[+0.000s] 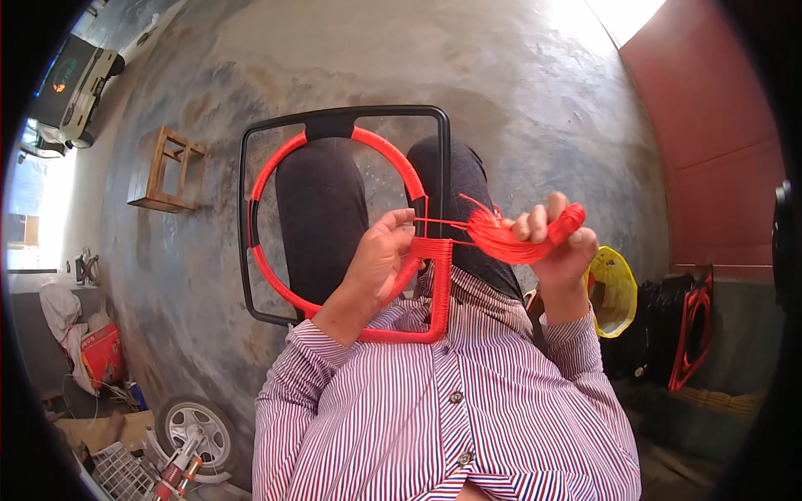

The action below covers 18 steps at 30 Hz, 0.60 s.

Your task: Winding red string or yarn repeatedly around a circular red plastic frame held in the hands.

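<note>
A black square frame (446, 159) with a round inner ring (266, 174) rests across my thighs. Red cord covers much of the ring, and the frame's near right corner (441, 301) is closely wound with it. Beside that corner, my left hand (376, 263) pinches a red strand (443, 221) at its fingertips, its palm over part of the ring. My right hand (561, 255) is closed around a thick bundle of red cord (514, 238), off to the frame's right. Strands run taut from the bundle to the frame's right side.
A small wooden stool (167, 171) stands on the concrete floor at left. A wheel (196, 430) and a red box (102, 355) lie lower left. At my right are a yellow basket (614, 292) and another red-wound frame (695, 334). A reddish wall panel (702, 142) rises far right.
</note>
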Tool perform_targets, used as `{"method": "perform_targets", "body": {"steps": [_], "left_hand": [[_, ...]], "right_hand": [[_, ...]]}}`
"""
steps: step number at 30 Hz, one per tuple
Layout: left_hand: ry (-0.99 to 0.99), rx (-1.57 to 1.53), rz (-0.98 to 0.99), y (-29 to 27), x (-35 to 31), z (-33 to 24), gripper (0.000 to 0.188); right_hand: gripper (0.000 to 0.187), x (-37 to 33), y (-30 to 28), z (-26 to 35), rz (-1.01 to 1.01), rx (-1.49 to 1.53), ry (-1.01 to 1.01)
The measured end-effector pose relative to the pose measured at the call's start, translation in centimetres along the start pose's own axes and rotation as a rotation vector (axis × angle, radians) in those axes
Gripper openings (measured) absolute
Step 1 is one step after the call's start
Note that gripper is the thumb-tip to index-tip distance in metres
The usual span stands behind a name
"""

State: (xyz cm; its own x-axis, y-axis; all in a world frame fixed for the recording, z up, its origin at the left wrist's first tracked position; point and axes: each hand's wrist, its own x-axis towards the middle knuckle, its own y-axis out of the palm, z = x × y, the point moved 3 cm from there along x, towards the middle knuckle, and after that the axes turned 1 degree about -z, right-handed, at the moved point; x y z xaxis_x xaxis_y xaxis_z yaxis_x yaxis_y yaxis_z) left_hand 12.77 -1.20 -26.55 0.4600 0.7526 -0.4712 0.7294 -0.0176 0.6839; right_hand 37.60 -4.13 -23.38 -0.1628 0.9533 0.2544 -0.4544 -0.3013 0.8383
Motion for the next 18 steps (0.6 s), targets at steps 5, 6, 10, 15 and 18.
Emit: {"method": "perform_targets", "body": {"steps": [5, 6, 10, 15, 18], "left_hand": [[0.021, -0.051, 0.022, 0.7, -0.2, -0.3, 0.028], [0.019, -0.04, 0.019, 0.3, 0.0, -0.2, 0.028], [0.022, -0.027, 0.021, 0.5, -0.2, -0.3, 0.027], [0.026, -0.09, 0.065, 0.6, -0.5, -0.4, 0.027], [0.045, -0.075, 0.073, 0.7, -0.4, -0.6, 0.027]], "right_hand": [[0.033, 1.7, 1.3, -0.4, -0.199, -0.004, -0.001], [0.035, 1.9, 1.7, -0.8, -0.256, -0.066, 0.029], [0.041, 2.7, 4.7, 0.2, 0.035, -0.057, -0.086], [0.028, 2.7, 2.9, 1.8, 0.021, -0.144, -0.094], [0.021, 1.8, 1.9, 3.0, -0.116, -0.172, -0.124]]}}
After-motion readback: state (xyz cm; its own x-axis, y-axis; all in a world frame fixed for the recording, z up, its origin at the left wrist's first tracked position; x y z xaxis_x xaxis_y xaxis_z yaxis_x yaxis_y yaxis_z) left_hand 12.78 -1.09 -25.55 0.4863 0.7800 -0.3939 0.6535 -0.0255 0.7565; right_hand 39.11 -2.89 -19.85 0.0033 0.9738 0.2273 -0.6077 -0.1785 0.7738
